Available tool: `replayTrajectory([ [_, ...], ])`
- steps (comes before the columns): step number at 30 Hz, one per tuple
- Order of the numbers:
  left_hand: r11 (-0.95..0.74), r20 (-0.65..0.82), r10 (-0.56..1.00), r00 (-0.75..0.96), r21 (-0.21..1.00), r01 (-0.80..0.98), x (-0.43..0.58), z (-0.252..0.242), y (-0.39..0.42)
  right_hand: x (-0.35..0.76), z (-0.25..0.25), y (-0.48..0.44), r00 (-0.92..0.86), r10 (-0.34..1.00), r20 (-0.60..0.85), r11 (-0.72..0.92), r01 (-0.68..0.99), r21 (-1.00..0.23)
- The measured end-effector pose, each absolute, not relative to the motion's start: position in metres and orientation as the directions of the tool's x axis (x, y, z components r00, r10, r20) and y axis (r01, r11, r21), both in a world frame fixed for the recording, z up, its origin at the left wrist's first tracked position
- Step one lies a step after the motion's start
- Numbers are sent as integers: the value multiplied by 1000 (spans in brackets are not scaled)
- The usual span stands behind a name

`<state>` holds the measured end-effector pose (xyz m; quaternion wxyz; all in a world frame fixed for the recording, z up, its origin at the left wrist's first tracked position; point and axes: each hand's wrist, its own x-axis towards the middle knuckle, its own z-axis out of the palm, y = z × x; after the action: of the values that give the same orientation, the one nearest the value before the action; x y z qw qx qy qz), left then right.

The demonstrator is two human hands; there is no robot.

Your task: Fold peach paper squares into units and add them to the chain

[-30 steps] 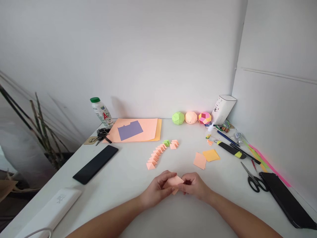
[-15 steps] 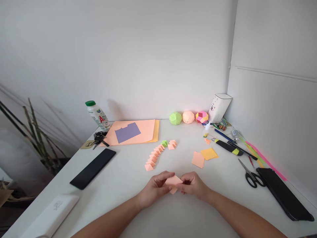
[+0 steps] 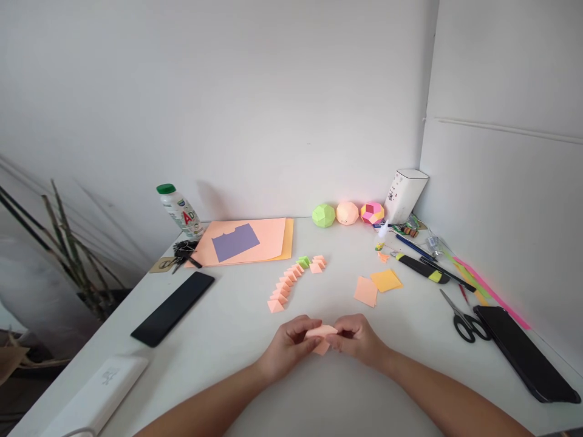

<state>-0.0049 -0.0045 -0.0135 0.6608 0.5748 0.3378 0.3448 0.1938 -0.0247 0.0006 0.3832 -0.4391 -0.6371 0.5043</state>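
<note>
A small folded piece of peach paper (image 3: 321,332) is pinched between both hands above the front of the table. My left hand (image 3: 290,345) grips its left side, thumb below and fingers above. On its right corner, my right hand (image 3: 356,340) closes with thumb and forefinger. Beyond the hands, a curved row of folded peach paper pieces (image 3: 285,284) runs over the table, with green folded paper (image 3: 303,261) at its far end. Two more peach folds (image 3: 317,264) lie beside the green. Flat peach squares (image 3: 365,291) and yellow squares (image 3: 386,280) rest to the right.
Scissors (image 3: 463,318), a box cutter (image 3: 421,268), a glue bottle (image 3: 381,235) and a black case (image 3: 523,355) lie right. Paper balls (image 3: 347,213) line the wall. Left are paper sheets (image 3: 273,233), a bottle (image 3: 180,212), a black phone (image 3: 173,309) and a white device (image 3: 98,397).
The peach paper in my hands has tilted, so its upper face now looks narrower. Both hands keep their grip. The whole view has shifted slightly.
</note>
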Motion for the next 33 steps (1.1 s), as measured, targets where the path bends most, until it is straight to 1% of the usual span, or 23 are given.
replayTrajectory([
  [5, 28, -56, 829, 557, 998, 59, -6, -6, -6, 194, 0, -25, -303, 953, 5, 63, 182, -981],
  [9, -34, -43, 829, 557, 991, 128, -6, -2, -6, 193, 0, -25, -263, 964, 37, 97, 217, -971],
  [17, -48, -33, 837, 545, 990, 135, -6, 0, -7, 194, -3, -25, -270, 962, 49, 73, 82, -994],
  [23, -73, -12, 841, 541, 988, 136, -5, -1, -6, 194, -3, -24, -302, 945, 127, 169, 117, -979],
  [33, -103, 7, 839, 544, 984, 147, -5, -1, -6, 194, 0, -25, -287, 944, 162, 207, 135, -969],
])
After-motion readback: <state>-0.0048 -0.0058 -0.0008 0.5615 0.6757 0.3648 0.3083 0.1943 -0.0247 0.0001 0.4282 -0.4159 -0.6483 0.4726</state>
